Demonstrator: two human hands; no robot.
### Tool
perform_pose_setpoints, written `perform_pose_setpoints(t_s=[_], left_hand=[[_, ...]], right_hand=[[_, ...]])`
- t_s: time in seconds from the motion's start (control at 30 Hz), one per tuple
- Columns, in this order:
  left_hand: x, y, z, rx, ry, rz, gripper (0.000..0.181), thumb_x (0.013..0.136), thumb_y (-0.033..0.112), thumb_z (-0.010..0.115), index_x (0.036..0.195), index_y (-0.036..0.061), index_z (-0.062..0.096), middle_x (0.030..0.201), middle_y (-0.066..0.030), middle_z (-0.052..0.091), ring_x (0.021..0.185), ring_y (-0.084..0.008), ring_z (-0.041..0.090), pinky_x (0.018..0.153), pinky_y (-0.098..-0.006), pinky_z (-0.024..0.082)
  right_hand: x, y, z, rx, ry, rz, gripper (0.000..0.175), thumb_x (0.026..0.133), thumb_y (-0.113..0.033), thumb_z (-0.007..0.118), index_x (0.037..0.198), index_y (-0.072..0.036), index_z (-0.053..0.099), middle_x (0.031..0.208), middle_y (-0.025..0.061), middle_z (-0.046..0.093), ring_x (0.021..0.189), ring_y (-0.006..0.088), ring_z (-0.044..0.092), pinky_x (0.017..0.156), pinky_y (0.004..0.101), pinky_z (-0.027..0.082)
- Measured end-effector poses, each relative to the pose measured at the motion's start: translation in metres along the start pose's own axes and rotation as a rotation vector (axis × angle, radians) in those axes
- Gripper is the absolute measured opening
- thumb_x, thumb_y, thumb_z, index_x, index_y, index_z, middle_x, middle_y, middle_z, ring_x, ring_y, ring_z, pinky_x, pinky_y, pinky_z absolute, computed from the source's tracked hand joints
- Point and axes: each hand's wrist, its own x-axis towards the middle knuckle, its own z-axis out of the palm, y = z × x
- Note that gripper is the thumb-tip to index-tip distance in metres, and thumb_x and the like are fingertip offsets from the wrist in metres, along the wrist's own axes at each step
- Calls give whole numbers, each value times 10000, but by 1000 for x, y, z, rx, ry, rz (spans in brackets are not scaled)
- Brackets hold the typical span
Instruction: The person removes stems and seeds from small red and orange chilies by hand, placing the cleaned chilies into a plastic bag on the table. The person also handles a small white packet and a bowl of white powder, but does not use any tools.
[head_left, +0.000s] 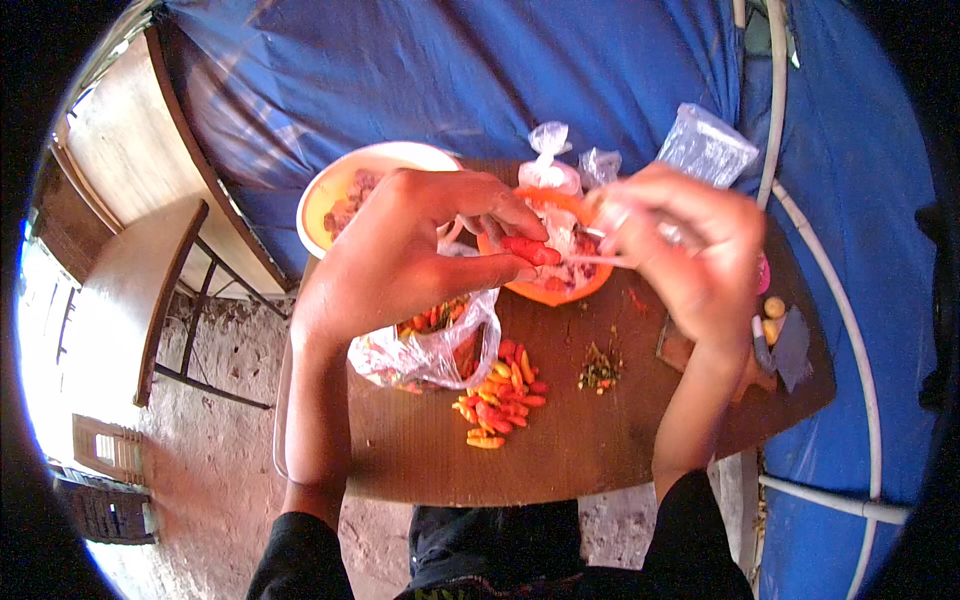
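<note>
Pinched between the thumb and fingers of my left hand (420, 255) is a red piece (531, 250) that looks like a chilli. My right hand (690, 247), blurred, grips a thin pale stick (596, 260) whose tip meets or nearly meets the red piece. Below both hands is an orange bowl (559, 295) with whitish and dark food, partly hidden. A clear plastic bag (472, 360) of chillies lies under my left wrist. Beside it, loose red and orange chillies (502, 397) form a heap on the brown table (570, 457). Green stem scraps (602, 367) lie to their right.
A white-rimmed bowl (311, 217) with brownish chunks stands behind my left hand. Tied plastic bags (551, 174) and a clear packet (709, 146) sit at the back, near a blue tarpaulin (465, 82). Small round yellowish items (774, 307) lie far right. Another table (157, 277) stands left.
</note>
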Motion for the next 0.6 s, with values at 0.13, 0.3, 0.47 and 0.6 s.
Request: perform_pose_setpoints(t_s=[0.13, 0.3, 0.47, 0.6], left_hand=[[-4, 3, 17, -103, -364, -226, 126, 810, 55, 784, 918, 33, 722, 912, -59, 743, 858, -166, 709, 762, -312, 540], [-5, -1, 60, 66, -603, -234, 160, 836, 219, 768, 865, 67, 728, 808, -86, 731, 812, -216, 723, 742, -342, 553], [-19, -20, 89, 147, -552, -161, 142, 781, 207, 762, 817, 73, 732, 822, -101, 737, 831, -275, 723, 755, -400, 557], [-22, -35, 105, 305, -738, -294, 111, 731, 140, 735, 810, 63, 729, 827, -136, 728, 853, -328, 715, 767, -427, 555]], right_hand=[[-7, -3, -25, 11, 215, 32, 202, 960, -97, 651, 1069, 57, 724, 925, 119, 735, 761, 105, 641, 726, 242, 516], [-10, 0, -49, -99, 234, -6, 268, 1006, -118, 583, 1150, 84, 683, 1008, 140, 723, 800, 132, 615, 765, 275, 488], [-15, 0, -55, -112, 245, 16, 288, 1001, -137, 588, 1156, 88, 681, 970, 118, 710, 805, 129, 600, 775, 268, 469], [-15, -3, -58, -122, 251, 18, 306, 995, -152, 593, 1163, 87, 682, 965, 110, 707, 813, 127, 594, 785, 265, 462]])
